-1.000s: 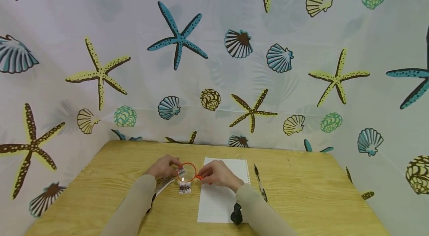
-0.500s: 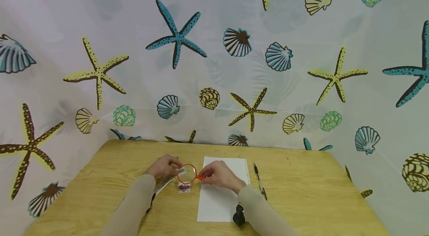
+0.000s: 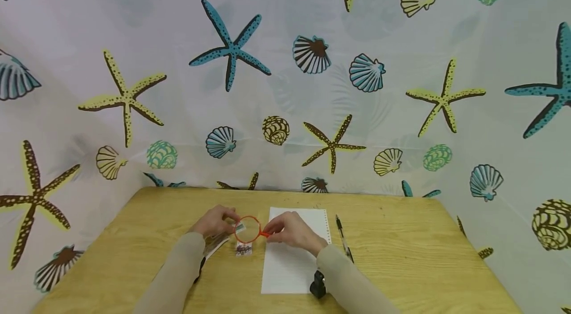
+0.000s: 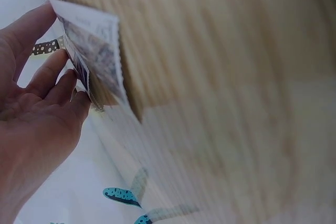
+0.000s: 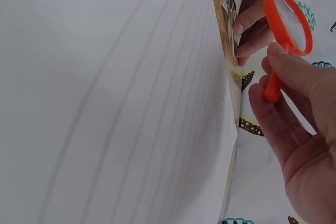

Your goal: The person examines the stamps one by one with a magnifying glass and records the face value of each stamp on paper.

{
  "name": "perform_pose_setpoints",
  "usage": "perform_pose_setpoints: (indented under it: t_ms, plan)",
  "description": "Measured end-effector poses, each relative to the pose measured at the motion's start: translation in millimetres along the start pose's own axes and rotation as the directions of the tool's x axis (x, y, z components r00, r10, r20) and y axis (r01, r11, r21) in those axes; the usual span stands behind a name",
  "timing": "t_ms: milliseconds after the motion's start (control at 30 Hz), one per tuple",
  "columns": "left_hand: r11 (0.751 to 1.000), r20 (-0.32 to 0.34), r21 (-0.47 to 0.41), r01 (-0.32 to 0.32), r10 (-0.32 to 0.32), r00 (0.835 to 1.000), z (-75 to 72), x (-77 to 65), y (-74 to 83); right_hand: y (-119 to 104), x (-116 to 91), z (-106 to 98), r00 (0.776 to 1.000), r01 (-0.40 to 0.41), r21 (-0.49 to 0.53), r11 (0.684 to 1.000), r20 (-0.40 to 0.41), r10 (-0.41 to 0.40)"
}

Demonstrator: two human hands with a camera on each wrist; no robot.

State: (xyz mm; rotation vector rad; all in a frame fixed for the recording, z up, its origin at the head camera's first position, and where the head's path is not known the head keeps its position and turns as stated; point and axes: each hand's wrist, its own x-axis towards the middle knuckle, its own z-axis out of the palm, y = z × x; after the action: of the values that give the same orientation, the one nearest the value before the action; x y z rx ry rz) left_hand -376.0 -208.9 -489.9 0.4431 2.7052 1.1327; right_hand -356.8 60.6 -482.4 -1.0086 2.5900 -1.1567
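My right hand (image 3: 290, 230) pinches the short handle of a red-orange magnifying glass (image 5: 287, 23) between thumb and fingers. Its round lens hangs tilted over a small stamp (image 4: 81, 72), which shows through it in the head view. The thumb and fingers of my left hand (image 3: 214, 221) pinch that stamp at its edge, just left of the lens. A second stamp (image 3: 244, 249), with a dark picture and toothed edges, lies on the table right below the lens. In the left wrist view it stands large in front of the left fingertips.
A lined white sheet (image 3: 285, 274) lies under my right hand. To its right is a pen (image 3: 343, 237). A glossy, pale-edged flat piece (image 3: 217, 245) shows beside my left wrist. Behind the wooden table (image 3: 401, 254) hangs a shell-patterned cloth (image 3: 187, 106).
The head view has shifted slightly, so the background slides left. Both hands and the magnifying glass keep nearly the same place over the stamps; the glare in the lens differs.
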Motion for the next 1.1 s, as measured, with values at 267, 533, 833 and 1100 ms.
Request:
perform_pose_setpoints:
  t_ms: [267,533,833,1100]
  plan:
    - [1.0,0.0,-0.004,0.008,-0.008,1.0,1.0,1.6,0.3,-2.8,-1.7,2.0,0.999,-0.042,0.057,0.998,0.022,0.041]
    - [1.0,-0.003,0.013,0.003,-0.003,1.0,1.6,0.3,2.4,1.9,-4.3,1.4,1.0,-0.019,0.009,1.0,0.001,0.019]
    - [1.0,-0.015,0.017,-0.014,0.014,1.0,2.7,0.2,0.5,1.4,-11.7,-5.1,0.999,-0.039,0.005,0.999,-0.028,0.04]
    - [1.0,-0.017,-0.012,0.015,-0.015,1.0,3.9,1.1,0.3,4.5,-22.0,-11.1,0.997,-0.042,0.015,0.999,-0.07,0.043]
